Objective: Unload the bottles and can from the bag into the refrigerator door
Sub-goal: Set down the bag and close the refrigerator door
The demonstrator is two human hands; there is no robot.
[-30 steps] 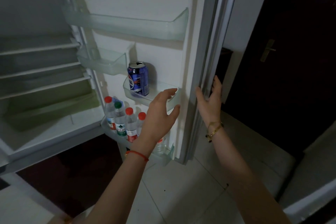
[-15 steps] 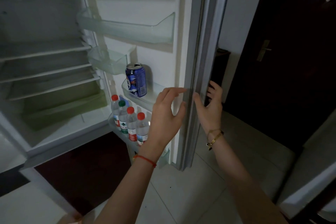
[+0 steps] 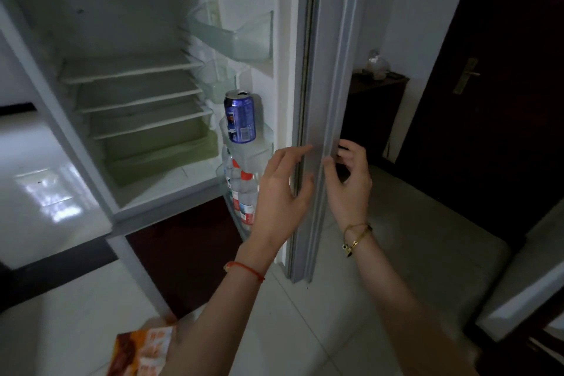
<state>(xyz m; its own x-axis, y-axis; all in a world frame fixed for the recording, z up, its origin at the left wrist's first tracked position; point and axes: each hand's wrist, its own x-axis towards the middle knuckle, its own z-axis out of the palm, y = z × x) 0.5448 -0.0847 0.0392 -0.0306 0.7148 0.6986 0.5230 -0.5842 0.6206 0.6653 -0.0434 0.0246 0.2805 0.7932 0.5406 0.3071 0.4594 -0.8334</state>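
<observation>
The refrigerator door (image 3: 332, 70) stands edge-on to me, partly swung in. A blue can (image 3: 239, 119) stands upright in a clear middle door shelf (image 3: 247, 159). Below it, several water bottles (image 3: 244, 195) with red caps stand in the bottom door shelf, partly hidden by my left hand. My left hand (image 3: 280, 192) is open, its fingertips at the door's inner edge. My right hand (image 3: 351, 186) curls around the door's outer edge, thumb in front and fingers behind. An orange printed bag (image 3: 140, 348) lies on the floor at the bottom, partly behind my left arm.
The refrigerator interior (image 3: 137, 94) has bare white shelves and a green drawer. Two upper door shelves (image 3: 241, 36) hold nothing. A dark cabinet (image 3: 372, 107) and a dark room door (image 3: 494, 101) stand to the right. Pale floor tiles lie below.
The refrigerator door has swung inward and now shows more edge-on. Both hands followed its edge, and my right hand's fingers have curled around it. The bag has come into view.
</observation>
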